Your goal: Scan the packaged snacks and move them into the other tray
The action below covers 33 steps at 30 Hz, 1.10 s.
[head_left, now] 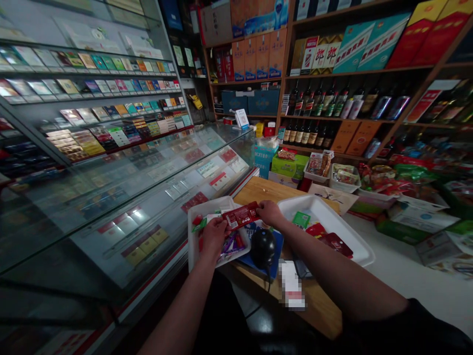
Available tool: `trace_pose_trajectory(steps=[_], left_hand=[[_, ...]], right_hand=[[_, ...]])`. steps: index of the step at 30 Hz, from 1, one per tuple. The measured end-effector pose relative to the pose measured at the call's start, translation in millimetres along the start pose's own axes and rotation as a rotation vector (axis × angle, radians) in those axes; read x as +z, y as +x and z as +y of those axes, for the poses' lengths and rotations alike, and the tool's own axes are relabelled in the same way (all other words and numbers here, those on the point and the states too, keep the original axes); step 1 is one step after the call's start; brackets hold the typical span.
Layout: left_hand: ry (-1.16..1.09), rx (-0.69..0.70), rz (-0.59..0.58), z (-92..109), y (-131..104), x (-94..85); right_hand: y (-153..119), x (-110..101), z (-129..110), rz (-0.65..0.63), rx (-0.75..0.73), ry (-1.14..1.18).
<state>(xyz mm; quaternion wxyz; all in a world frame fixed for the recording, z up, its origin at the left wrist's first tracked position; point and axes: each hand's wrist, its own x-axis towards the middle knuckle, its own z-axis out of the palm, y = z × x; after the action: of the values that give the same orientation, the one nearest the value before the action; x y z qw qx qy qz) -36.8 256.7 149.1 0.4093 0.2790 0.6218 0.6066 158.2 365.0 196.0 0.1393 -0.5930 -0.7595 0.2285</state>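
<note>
A dark red packet with pale print [239, 217] is stretched between my two hands above the left white tray [191, 239]. My left hand [214, 236] pinches its left end, and my right hand [269, 213] grips its right end. Under the packet, the left tray holds small colourful packets, purple ones [232, 244] among them. To the right, a larger white tray [356, 235] holds a green packet [301, 219] and dark red packets [337, 244]. Between the trays a black rounded device with a cable [263, 246] rests on a blue item [276, 256].
A glass display counter [148, 170] runs along the left. The trays stand on a wooden table [318, 308], with a blurred white item [291, 283] near its front. Behind are shelves of bottles and boxes [325, 118]; snack boxes [380, 197] stand at the right.
</note>
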Motion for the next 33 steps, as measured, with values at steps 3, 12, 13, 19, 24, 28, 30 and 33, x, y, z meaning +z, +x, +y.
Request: trace_pose_trajectory(steps=[3, 12, 13, 19, 24, 28, 30, 33], left_hand=[[0.036, 0.034, -0.05, -1.5, -0.3, 18.8], [0.131, 0.043, -0.108, -12.1, 2.8, 53.0], [0.152, 0.047, -0.119, -13.4, 3.3, 55.4], [0.271, 0.072, -0.133, -17.1, 7.5, 64.1], [0.347, 0.103, -0.138, -19.3, 8.2, 68.1], [0.357, 0.121, -0.177, -20.0, 4.3, 71.7], [0.371, 0.138, -0.177, -18.3, 3.2, 72.8], [0.449, 0.2, -0.163, -12.7, 3.2, 74.8]], right_hand=[[-3.6, -8.3, 20.7, 0.016, 0.024, -0.002], [-12.7, -23.2, 58.3, 0.032, 0.05, -0.02], [-13.4, -24.0, 61.5, 0.033, 0.062, -0.009], [-16.5, -26.2, 79.4, 0.035, 0.082, 0.043], [-19.3, -25.9, 89.4, 0.036, 0.072, 0.019], [-22.5, -25.6, 94.1, 0.046, 0.079, 0.007], [-23.0, -25.7, 96.2, 0.053, 0.087, 0.014], [-21.9, -27.1, 99.6, 0.071, 0.091, 0.031]])
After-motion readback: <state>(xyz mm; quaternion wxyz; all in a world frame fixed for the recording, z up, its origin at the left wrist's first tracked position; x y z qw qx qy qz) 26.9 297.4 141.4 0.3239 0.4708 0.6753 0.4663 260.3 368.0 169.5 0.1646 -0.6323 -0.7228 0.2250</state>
